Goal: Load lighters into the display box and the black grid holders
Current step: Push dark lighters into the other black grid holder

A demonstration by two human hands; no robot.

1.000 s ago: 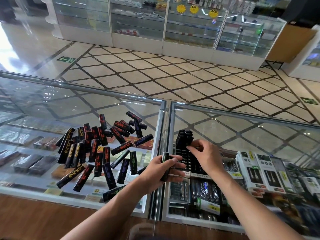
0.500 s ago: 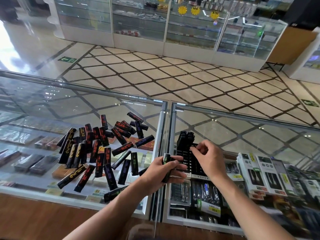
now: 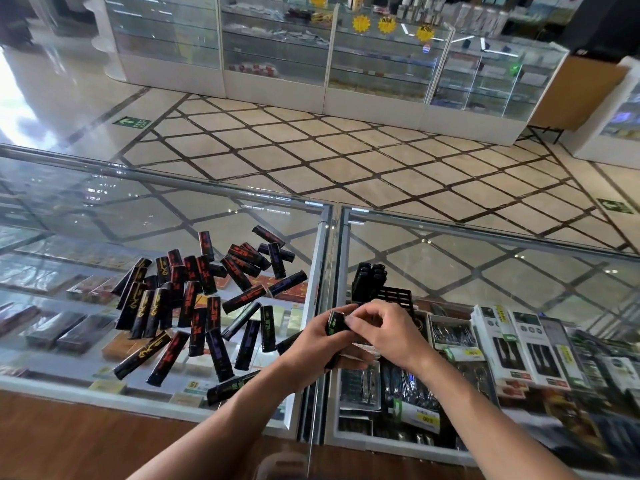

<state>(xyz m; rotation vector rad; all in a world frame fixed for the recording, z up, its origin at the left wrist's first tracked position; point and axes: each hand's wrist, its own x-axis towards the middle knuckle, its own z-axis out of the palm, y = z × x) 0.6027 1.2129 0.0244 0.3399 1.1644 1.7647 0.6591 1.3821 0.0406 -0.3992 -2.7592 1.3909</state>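
Note:
A pile of several black lighters (image 3: 194, 299) with red, gold, purple and green print lies loose on the glass counter (image 3: 104, 220). A black grid holder (image 3: 396, 296) stands right of the counter seam, with several lighters (image 3: 369, 278) upright in its far rows. My left hand (image 3: 320, 348) grips a small bunch of lighters; the top one, with green print (image 3: 335, 322), sticks up. My right hand (image 3: 384, 332) is just in front of the holder, its fingertips pinching the top of that green lighter. No display box is in sight.
Under the glass lie boxed goods: white packages (image 3: 519, 344) at right, price tags (image 3: 427, 417) near the front. A metal seam (image 3: 332, 258) splits the two glass panes. A wooden edge (image 3: 69, 438) runs along the near side. Glass showcases (image 3: 346, 64) stand across the tiled floor.
My right hand has drawn back from the grid holder toward my left hand and now pinches the top lighter of the bunch. My left hand has hardly moved.

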